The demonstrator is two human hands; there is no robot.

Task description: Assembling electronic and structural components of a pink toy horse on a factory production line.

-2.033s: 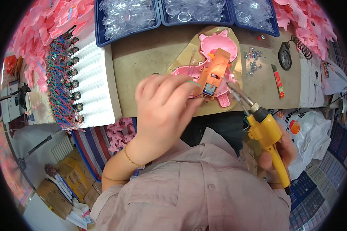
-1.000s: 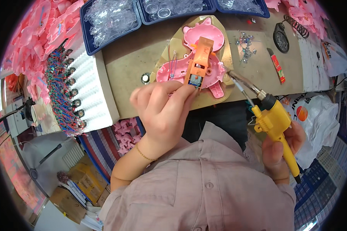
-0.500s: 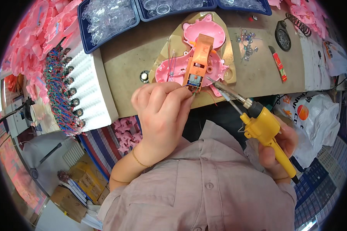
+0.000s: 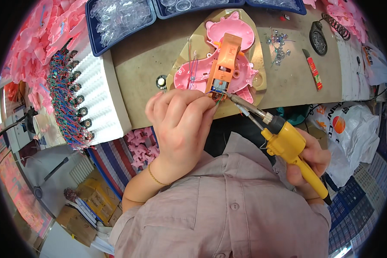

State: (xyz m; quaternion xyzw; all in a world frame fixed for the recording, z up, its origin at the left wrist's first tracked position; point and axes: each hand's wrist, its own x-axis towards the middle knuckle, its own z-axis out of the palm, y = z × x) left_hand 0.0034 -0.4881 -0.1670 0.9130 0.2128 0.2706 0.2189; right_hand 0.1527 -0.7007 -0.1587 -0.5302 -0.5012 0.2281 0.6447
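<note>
Our left hand (image 4: 178,118), thumb and fingers pinching fine wires (image 4: 218,102) at the near end of one orange plastic housing (image 4: 228,53), which lies across pink shell parts (image 4: 232,31) on a tan fixture (image 4: 197,42). Our right hand (image 4: 314,157), wrapped around one yellow soldering gun (image 4: 288,144), tip at that same end, contact unclear. We list also one red-handled knife (image 4: 314,74), right, and blue trays (image 4: 97,52) of clear parts (image 4: 116,21), beyond.
</note>
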